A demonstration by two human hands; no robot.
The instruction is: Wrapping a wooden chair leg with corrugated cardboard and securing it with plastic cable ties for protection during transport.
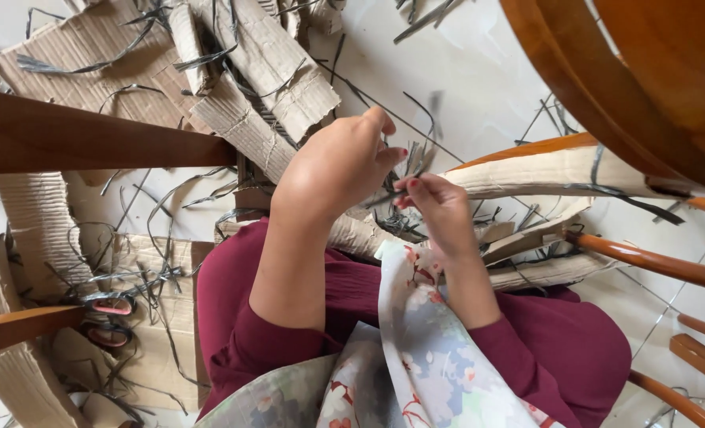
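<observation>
My left hand (343, 162) and my right hand (440, 208) meet above my lap, both pinching thin dark grey strips (406, 162) between their fingertips. The strips fan upward from the fingers. Beneath the hands lies a rolled piece of brown corrugated cardboard (360, 234) wrapped with more dark strips. I wear maroon sleeves, and a floral cloth (424, 341) drapes over my lap.
Torn corrugated cardboard pieces (249, 79) and loose dark strips litter the white tiled floor (479, 71). Red-handled scissors (107, 317) lie on cardboard at the lower left. Wooden chair rails (91, 139) cross the left; a wooden chair frame (630, 95) stands at the right.
</observation>
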